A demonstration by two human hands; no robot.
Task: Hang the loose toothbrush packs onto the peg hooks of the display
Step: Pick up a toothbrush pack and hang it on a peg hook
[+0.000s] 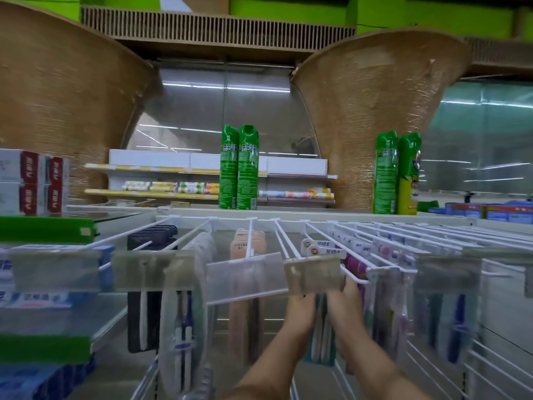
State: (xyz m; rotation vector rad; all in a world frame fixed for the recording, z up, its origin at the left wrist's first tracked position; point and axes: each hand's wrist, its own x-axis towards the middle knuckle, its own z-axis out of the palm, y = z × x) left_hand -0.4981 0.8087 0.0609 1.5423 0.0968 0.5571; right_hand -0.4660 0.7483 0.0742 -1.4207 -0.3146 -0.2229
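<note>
Under the yellowed price label (313,274), right of the rack's middle, the toothbrush pack (321,339) hangs upright, long axis vertical, grasped between both hands. The left hand (300,311) holds its left edge and the right hand (346,306) its right edge, high up (the fingertips are hidden behind the label). The peg hook (357,272) ends just above and right of the pack's top, nearer the right hand. Other packs (383,307) hang close by on the right. Green spray cans (239,168) stand on the top shelf (302,212) beyond.
</note>
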